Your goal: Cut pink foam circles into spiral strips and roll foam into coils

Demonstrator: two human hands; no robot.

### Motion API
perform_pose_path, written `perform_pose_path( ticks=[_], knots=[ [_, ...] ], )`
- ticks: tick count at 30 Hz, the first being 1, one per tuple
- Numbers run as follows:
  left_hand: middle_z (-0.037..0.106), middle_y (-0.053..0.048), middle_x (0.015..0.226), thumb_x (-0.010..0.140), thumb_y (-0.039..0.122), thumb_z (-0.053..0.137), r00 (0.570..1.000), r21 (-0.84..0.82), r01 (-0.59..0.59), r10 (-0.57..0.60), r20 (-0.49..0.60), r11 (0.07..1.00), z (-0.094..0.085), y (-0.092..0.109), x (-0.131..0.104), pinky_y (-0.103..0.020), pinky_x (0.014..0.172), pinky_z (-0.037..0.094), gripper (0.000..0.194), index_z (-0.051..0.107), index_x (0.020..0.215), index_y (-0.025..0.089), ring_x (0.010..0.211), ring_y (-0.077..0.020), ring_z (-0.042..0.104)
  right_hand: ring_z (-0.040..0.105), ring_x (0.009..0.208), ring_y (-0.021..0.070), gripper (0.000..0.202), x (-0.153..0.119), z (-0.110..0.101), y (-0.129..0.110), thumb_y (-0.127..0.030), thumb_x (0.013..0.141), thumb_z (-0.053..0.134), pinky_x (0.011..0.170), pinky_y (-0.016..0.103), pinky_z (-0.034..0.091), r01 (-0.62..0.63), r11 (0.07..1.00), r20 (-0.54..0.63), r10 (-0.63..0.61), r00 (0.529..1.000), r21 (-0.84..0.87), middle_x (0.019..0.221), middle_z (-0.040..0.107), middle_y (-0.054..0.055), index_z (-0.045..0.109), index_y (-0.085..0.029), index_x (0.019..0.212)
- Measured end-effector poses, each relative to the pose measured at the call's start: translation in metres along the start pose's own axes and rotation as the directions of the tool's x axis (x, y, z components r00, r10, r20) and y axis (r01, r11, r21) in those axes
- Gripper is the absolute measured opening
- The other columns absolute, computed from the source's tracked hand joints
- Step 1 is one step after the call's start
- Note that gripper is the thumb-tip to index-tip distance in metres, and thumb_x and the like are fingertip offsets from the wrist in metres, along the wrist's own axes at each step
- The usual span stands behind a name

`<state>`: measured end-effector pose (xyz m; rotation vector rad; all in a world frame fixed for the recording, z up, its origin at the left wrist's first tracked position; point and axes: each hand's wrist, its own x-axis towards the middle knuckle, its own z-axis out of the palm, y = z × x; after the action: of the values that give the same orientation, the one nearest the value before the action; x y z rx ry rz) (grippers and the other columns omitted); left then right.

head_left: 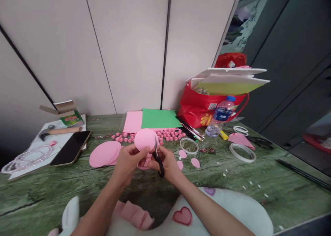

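My left hand (130, 161) pinches a pink paper circle (144, 139) at its lower edge, raised above the table. In my right hand (167, 160) is a pair of scissors (160, 165) with dark handles, its blades upright at the circle's right edge. Whether the blades are into the paper I cannot tell. A stack of larger pink paper circles (104, 154) lies to the left of my left hand. Small pink petal-shaped pieces (195, 163) are scattered right of my right hand. More pink paper, partly hidden, lies under my hands.
Many small pink beads or buds (170, 135) sit behind my hands, before green paper (160, 118). Tape rolls (242, 153), a water bottle (222, 117) and a red bag (193, 103) stand right. A phone (71, 149) and hammer (60, 131) lie left. A white plush shape (232, 208) is in front.
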<state>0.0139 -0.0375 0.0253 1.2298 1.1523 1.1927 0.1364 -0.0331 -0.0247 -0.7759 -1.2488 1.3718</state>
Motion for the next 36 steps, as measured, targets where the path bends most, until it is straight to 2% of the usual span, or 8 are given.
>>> perform_pose_path(
  ticks=[12, 19, 27, 31, 36],
  knots=[
    [0.045, 0.006, 0.041, 0.061, 0.025, 0.064, 0.998, -0.035, -0.062, 0.061, -0.025, 0.997, -0.0019, -0.0026, 0.0013, -0.018, 0.039, 0.027, 0.019, 0.052, 0.053, 0.013, 0.038, -0.0042, 0.037, 0.042, 0.043, 0.0064, 0.04, 0.0007, -0.0017, 0.0043, -0.03, 0.042, 0.078, 0.042, 0.019, 0.034, -0.03, 0.998, -0.005, 0.03, 1.0, 0.049, 0.05, 0.049, -0.006, 0.051, -0.015, 0.069],
    [0.057, 0.0, 0.049, 0.068, 0.028, 0.058, 0.997, -0.09, -0.029, 0.036, 0.074, 0.995, -0.0013, -0.0015, -0.0004, -0.02, 0.041, 0.034, 0.017, 0.056, 0.061, 0.012, 0.041, -0.0086, 0.048, 0.044, 0.038, 0.0059, 0.039, 0.0004, -0.0013, 0.0096, -0.034, 0.047, 0.075, 0.038, 0.018, 0.035, -0.037, 0.999, 0.013, 0.037, 0.999, 0.032, 0.054, 0.054, -0.004, 0.051, -0.016, 0.071],
    [0.049, 0.003, 0.038, 0.063, 0.026, 0.062, 0.999, -0.007, -0.042, 0.041, -0.035, 0.999, -0.003, -0.0052, 0.0025, -0.018, 0.038, 0.028, 0.022, 0.053, 0.048, 0.012, 0.036, -0.0052, 0.04, 0.042, 0.039, 0.0066, 0.04, -0.0013, 0.003, 0.0048, -0.035, 0.044, 0.076, 0.038, 0.018, 0.031, -0.041, 0.999, 0.034, 0.042, 0.999, -0.022, 0.046, 0.049, -0.006, 0.05, -0.016, 0.067],
    [0.046, 0.005, 0.036, 0.06, 0.028, 0.064, 1.0, 0.009, 0.012, -0.012, -0.017, 1.0, -0.0025, -0.003, 0.0009, -0.017, 0.036, 0.026, 0.021, 0.055, 0.05, 0.012, 0.035, -0.005, 0.037, 0.043, 0.046, 0.0074, 0.043, -0.0005, 0.0, 0.0047, -0.032, 0.043, 0.078, 0.044, 0.019, 0.033, 0.003, 1.0, 0.046, -0.003, 0.999, 0.004, 0.051, 0.047, -0.006, 0.049, -0.017, 0.072],
    [0.046, 0.004, 0.037, 0.059, 0.028, 0.064, 1.0, 0.042, 0.017, -0.017, 0.016, 0.999, -0.0024, -0.0026, 0.0009, -0.017, 0.036, 0.024, 0.022, 0.054, 0.048, 0.012, 0.035, -0.0043, 0.035, 0.045, 0.052, 0.009, 0.045, 0.0004, -0.0024, 0.0066, -0.034, 0.047, 0.076, 0.048, 0.02, 0.035, 0.029, 1.0, 0.06, -0.029, 0.998, 0.003, 0.06, 0.052, -0.003, 0.05, -0.017, 0.079]
  ],
)
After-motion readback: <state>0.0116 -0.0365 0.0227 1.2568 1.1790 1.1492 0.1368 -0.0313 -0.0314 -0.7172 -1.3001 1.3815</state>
